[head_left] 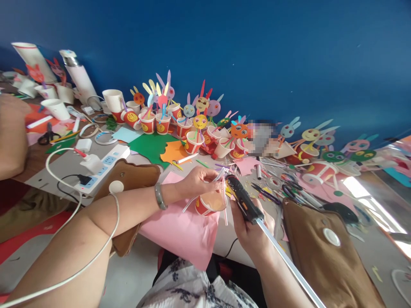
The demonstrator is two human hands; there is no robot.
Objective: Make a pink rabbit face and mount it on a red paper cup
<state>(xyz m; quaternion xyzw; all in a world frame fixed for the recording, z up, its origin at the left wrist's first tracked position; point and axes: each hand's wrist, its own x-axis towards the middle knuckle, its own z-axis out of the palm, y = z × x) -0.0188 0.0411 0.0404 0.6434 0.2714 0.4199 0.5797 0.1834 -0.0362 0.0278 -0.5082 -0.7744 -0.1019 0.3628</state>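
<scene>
My right hand (245, 224) grips a black glue gun (242, 194), with a long clear glue stick (285, 261) running out of its back. Its front end is close to the fingers of my left hand (204, 179). That hand is pinched around thin pale strips (224, 173), some pinkish, one hanging down over the rim of a red and white paper cup (208, 205). The cup stands below the pinched fingers. Underneath it lies a sheet of pink paper (184, 233), reaching past the table edge. Whether the glue gun's tip touches the strips is hard to see.
Behind stand several paper cups with rabbit-faced figures (201, 124). Scissors (266, 194) and scraps lie to the right, near a brown pouch (321, 248). A power strip (104, 169) with cables is at left; a white cable crosses my left arm. Another person's arm (13, 132) shows far left.
</scene>
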